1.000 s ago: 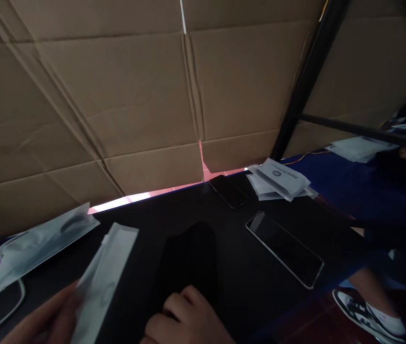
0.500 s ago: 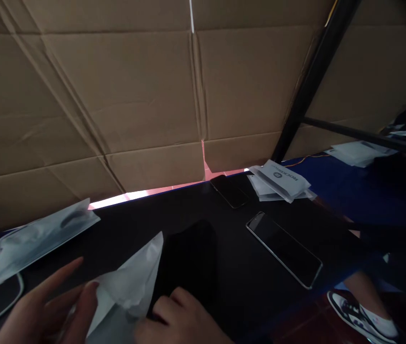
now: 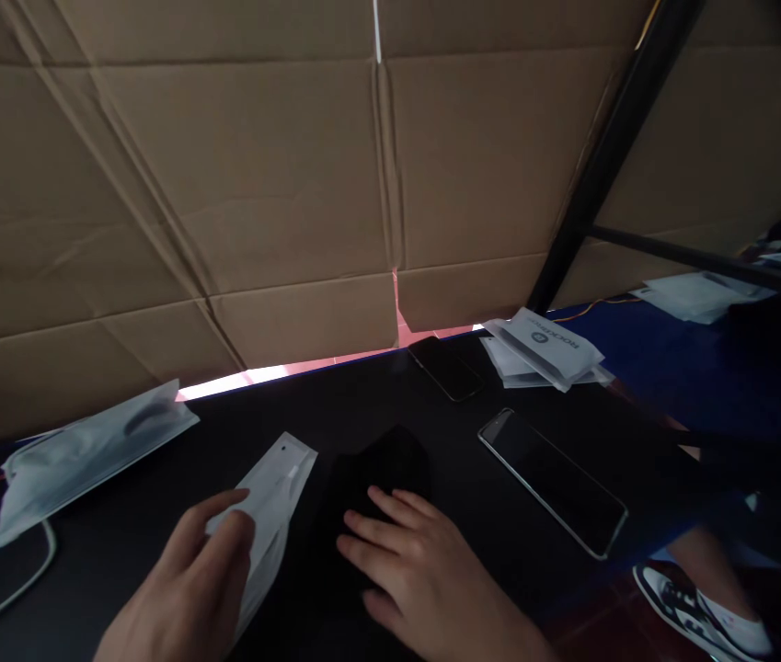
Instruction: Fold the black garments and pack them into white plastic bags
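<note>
Left hand (image 3: pixel 187 579) grasping white pouch (image 3: pixel 275 487), right hand (image 3: pixel 421 565) splayed, black item (image 3: pixel 390 462) directly beneath

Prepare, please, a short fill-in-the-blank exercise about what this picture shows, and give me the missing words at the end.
1. The white packet is in the left hand, whereas the black item lies under the person's ____ hand.
2. The number of phones lying on the black table is ____.
3. The brown panels behind the table are made of ____.
4. The pale cable runs toward the picture's lower ____ corner.

Missing words: right; two; cardboard; left.
</note>
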`<state>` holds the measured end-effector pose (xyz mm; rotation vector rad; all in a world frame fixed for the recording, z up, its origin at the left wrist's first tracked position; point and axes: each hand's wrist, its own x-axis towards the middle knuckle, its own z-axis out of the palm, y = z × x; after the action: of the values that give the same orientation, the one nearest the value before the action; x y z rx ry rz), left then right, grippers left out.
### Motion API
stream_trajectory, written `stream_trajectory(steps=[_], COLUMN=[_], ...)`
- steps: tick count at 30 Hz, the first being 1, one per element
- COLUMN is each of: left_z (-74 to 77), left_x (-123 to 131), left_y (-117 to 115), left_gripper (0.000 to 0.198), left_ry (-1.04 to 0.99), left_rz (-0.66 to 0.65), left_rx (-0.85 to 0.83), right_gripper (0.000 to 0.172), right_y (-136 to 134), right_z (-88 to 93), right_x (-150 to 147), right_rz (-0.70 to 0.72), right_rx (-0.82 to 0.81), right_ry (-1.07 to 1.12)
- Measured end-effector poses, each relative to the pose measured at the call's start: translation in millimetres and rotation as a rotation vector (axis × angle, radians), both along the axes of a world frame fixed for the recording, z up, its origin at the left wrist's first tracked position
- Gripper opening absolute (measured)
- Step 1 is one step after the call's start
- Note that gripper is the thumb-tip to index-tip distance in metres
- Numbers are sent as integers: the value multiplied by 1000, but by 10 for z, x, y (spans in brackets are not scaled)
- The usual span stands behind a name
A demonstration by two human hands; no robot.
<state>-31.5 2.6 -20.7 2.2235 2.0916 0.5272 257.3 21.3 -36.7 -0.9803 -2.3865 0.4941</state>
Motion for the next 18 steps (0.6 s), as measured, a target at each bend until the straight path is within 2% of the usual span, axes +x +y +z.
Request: stream_trajectory(steps=[3,6,8,11,13,14,16,18], left_z=[-111,-253,-318,-330,-306,-295,-286,-284], left_x=[-28,-82,-93,-21,84,145,272,389], left_y=[61,76,59,14,-18,-31,-48,-55], left_gripper=[31,34,44,49,48,47,54,73], left_ry=[115,190,212,263,291,285,238,198], left_rz=[-183,-310,-333,-243,-182,-183,-248,-320], left_rx=[98,183,196,120,52,49,112,184], right_gripper=[51,56,57,52,48,45,38,31], right_y=[-72,-95,-100,-139,-189,-218,-266,-289], right_z=[-109,-107,-76,-25,-6,-5,-26,-73], right_x=[-56,-15,38,69,13,-39,-173,-300], right_rz=[-103,-202,-280,-392,-415,-417,-415,-438], right_rx=[21,-7,-22,-30,72,174,409,534], right_ry=[117,258,382,557,577,548,442,337])
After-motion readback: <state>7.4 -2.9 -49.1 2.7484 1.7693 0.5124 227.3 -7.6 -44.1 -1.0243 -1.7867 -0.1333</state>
